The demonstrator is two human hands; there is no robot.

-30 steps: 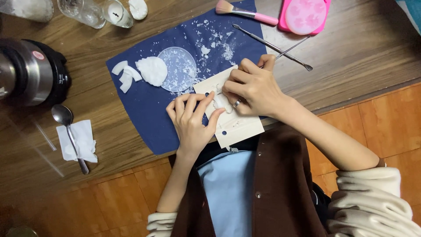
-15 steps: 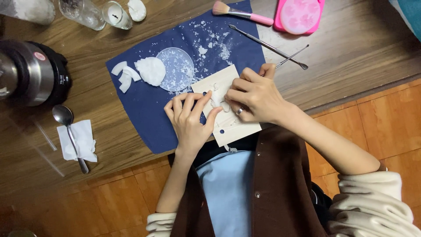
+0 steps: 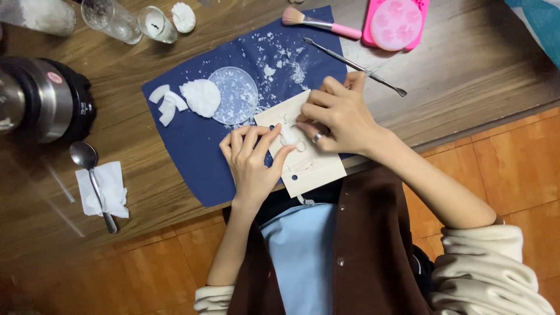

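A wooden bench [image 3: 466, 76] carries a dark blue mat [image 3: 192, 146]. The left hand [image 3: 252, 163] presses its fingers flat on a cream mould sheet [image 3: 312, 166] at the mat's near edge. The right hand [image 3: 338, 116] pinches a thin tool against the sheet's upper part.

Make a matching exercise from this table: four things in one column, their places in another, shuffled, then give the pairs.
Things:
1. spoon
2. pink-handled brush
3. cream mould card
4. small candle glass

Places:
A. under both hands, at the blue mat's near edge
B. on a white tissue, left of the mat
C. far edge of the table, left of the mat's top corner
D. at the mat's far edge, beside a pink mould

Pairs: 1-B, 2-D, 3-A, 4-C
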